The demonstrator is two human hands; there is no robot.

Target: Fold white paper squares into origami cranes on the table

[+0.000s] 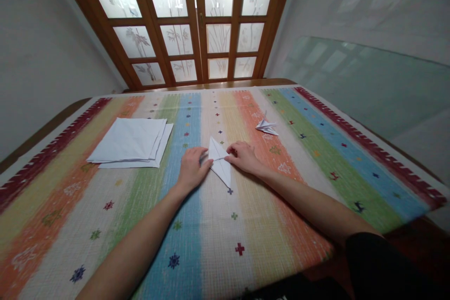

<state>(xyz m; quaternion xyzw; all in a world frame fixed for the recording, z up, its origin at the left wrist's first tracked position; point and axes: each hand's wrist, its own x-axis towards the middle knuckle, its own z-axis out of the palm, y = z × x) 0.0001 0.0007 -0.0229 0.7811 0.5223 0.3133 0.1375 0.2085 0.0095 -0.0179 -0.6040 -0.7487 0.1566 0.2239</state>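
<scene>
A folded piece of white paper, long and diamond-shaped with pointed ends, lies on the striped cloth between my hands. A crease or layer edge crosses its middle. My left hand pinches its left edge between thumb and fingers. On the opposite side, my right hand has its curled fingers and thumb closed at the right edge, near the crossing line. Beyond my right hand sits a small folded paper figure with thin points, resembling an origami crane.
A stack of white paper sheets rests on the left of the table. The striped tablecloth covers the table. Behind its far edge stand wooden doors with frosted panes, and a glass panel leans at the right wall.
</scene>
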